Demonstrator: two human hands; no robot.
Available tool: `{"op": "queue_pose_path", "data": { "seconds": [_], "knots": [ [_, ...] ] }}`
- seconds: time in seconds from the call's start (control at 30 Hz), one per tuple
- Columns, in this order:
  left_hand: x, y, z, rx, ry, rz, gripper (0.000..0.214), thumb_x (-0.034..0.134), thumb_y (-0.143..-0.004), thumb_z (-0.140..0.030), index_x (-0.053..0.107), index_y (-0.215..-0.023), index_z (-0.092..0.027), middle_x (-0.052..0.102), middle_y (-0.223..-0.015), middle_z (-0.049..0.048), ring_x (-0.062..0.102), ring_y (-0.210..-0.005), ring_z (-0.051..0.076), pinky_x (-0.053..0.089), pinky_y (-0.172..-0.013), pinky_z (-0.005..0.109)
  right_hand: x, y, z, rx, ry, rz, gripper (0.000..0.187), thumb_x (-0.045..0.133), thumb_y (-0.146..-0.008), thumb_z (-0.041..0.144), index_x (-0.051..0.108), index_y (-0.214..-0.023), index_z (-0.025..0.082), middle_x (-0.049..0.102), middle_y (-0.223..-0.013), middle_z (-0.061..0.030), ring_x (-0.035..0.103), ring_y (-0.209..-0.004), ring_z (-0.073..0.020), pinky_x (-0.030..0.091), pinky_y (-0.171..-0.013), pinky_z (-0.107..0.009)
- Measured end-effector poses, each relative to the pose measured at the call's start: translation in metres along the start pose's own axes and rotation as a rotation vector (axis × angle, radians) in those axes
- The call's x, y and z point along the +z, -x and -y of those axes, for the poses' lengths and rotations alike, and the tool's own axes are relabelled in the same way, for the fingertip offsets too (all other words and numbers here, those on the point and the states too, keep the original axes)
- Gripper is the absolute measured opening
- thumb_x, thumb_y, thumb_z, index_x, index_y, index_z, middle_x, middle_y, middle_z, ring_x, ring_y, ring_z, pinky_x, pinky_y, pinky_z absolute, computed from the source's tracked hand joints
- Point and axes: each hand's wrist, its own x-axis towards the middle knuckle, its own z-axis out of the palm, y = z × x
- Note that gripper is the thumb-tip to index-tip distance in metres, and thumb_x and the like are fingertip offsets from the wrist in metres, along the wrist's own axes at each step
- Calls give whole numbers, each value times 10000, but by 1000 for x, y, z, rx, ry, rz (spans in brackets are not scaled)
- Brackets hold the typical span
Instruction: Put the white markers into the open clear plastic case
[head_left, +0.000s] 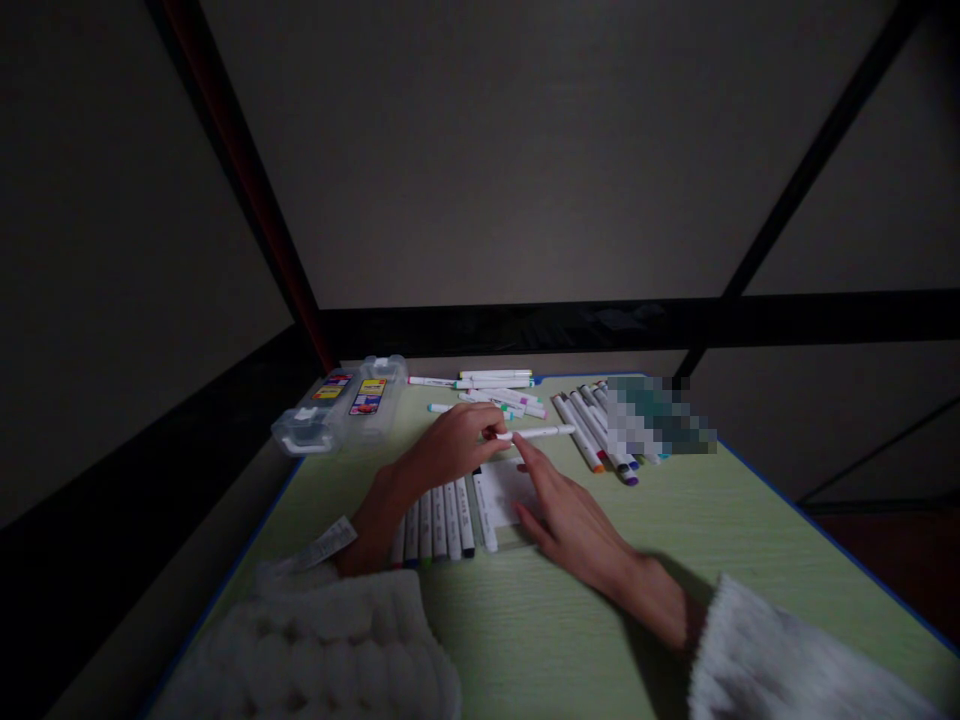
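My left hand (459, 438) is closed on one end of a white marker (544, 432), which points to the right above the table. My right hand (574, 515) has its index finger stretched up to the held end of the marker, its thumb and fingers apart. Beneath the hands lies a clear flat case with a white sheet (506, 495) in it. A single marker (484, 512) lies along the case's left side. Several white markers (439, 520) with dark lettering lie side by side to its left, partly covered by my left forearm.
Clear plastic cases (367, 425) with yellow labels stand at the table's back left. Loose markers (495, 383) lie at the back edge, and a row of thicker markers (592, 430) lies to the right, partly under a pixelated patch. The green tabletop (540, 640) has a blue edge.
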Motion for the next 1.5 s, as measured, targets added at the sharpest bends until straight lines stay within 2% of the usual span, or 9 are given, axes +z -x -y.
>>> {"op": "queue_pose_path", "data": {
  "seconds": [0.6, 0.8, 1.2, 1.5],
  "knots": [
    [-1, 2, 1, -69, 32, 71, 97, 538, -743, -242, 564, -756, -149, 597, -713, 3, 535, -696, 129, 398, -669, 246, 2, 1, -2, -21, 23, -32, 691, 407, -781, 175, 35, -1363, 161, 245, -1375, -142, 273, -1245, -244, 326, -980, -444],
    [1, 2, 3, -72, 54, 94, 95, 537, -741, -243, 562, -761, -153, 601, -710, 2, 542, -693, 130, 395, -669, 251, 2, 1, -2, -19, 11, -33, 676, 411, -781, 172, 66, -1361, 132, 260, -1360, -160, 285, -1235, -255, 330, -979, -442],
    [3, 2, 4, -102, 175, 131, 104, 580, -703, -218, 562, -776, -145, 610, -717, 9, 561, -697, 129, 415, -646, 242, 0, 0, -1, -19, -16, -26, 686, 416, -782, 171, 49, -1362, 173, 268, -1355, -150, 311, -1218, -272, 344, -956, -477],
    [8, 2, 8, -128, 187, 151, 158, 636, -654, -258, 547, -725, -147, 591, -608, -22, 551, -592, 108, 388, -568, 212, 1, 0, -2, -13, 18, 3, 675, 406, -787, 180, 53, -1362, 159, 255, -1361, -144, 264, -1245, -243, 314, -988, -440]
  ]
}}
